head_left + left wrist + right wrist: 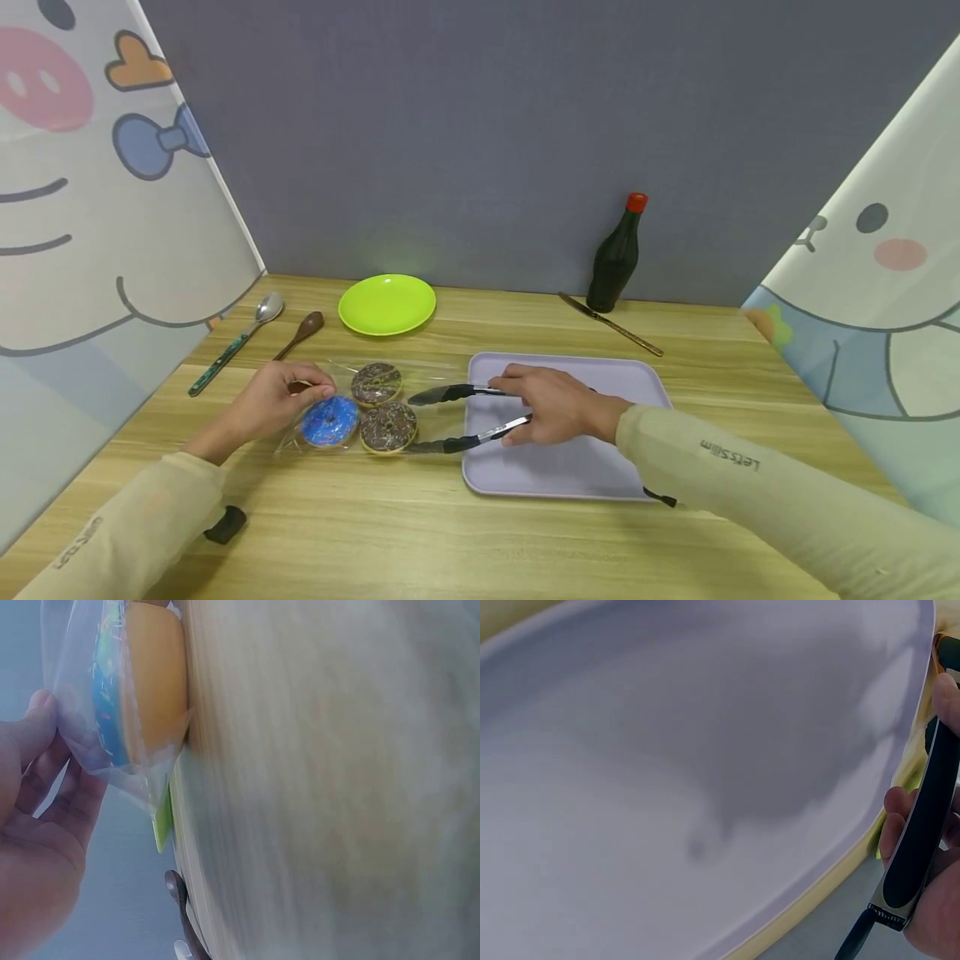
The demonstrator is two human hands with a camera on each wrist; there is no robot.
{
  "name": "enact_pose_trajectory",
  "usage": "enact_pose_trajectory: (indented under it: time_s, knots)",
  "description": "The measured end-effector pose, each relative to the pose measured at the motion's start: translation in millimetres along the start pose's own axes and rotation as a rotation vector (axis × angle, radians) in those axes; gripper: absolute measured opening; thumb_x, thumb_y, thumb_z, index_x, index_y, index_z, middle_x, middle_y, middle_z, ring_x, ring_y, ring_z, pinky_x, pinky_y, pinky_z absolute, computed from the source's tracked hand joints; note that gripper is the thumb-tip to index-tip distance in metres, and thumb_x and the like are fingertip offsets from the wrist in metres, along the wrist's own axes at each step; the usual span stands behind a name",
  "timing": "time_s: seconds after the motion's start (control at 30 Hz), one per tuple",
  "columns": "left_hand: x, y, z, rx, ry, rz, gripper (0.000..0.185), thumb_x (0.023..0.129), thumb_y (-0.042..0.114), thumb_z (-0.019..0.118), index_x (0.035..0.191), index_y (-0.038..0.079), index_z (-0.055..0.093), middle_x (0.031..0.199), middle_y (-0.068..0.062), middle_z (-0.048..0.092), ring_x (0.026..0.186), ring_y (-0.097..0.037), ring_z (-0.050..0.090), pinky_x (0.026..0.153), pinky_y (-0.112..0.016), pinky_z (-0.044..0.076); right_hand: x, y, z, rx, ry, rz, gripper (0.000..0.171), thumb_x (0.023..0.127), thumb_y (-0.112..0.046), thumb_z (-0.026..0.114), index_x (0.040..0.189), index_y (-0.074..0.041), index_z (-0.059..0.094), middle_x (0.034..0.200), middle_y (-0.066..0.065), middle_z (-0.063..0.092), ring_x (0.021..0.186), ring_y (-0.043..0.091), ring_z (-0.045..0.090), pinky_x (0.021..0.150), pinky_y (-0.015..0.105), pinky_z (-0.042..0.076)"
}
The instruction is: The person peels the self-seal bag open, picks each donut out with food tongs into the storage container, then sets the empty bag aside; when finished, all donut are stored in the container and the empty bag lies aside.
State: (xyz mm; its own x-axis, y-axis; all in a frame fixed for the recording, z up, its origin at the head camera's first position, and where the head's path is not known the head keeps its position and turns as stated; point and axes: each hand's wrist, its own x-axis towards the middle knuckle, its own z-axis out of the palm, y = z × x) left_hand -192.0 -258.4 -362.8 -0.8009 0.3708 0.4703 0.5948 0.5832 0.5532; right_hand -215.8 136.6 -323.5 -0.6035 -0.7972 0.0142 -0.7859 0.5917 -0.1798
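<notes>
My left hand (pixel 272 402) pinches the edge of a clear plastic bag (pixel 71 682) between thumb and fingers. At that end of the bag lies a blue-iced donut (pixel 330 422) with sprinkles; its tan underside shows in the left wrist view. Two chocolate donuts, one farther back (pixel 377 384) and one nearer (pixel 388 427), lie beside it to the right. My right hand (pixel 552 403) holds a pair of tongs (pixel 452 446) over the lilac tray (pixel 570 482). The tongs' dark tips are spread, close to the right side of the chocolate donuts.
A lime green plate (pixel 387 305) stands at the back. A metal spoon (pixel 240 342) with a patterned handle and a brown spoon (pixel 306 327) lie at the left. Behind the tray are a knife (pixel 611 325) and a dark red-capped bottle (pixel 615 258). A small black object (pixel 225 525) lies near the left forearm.
</notes>
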Motion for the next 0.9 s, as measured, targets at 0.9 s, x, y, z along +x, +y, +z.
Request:
enact_pose_trajectory:
  time_s: [0.9]
  knots:
    - [-2.4,2.6,-2.3,-0.011,-0.005,0.004,0.015,0.081,-0.007,0.070,0.080,0.009,0.072,0.081,0.003,0.067,0.072,-0.007,0.060,0.058,-0.023,0.051,2.0,-7.9,11.3,-0.004,0.024,-0.020,0.072,0.079,-0.046,0.073,0.135,-0.006,0.050,0.106,0.000,0.053,0.067,0.009,0.043,0.061,0.027,0.040]
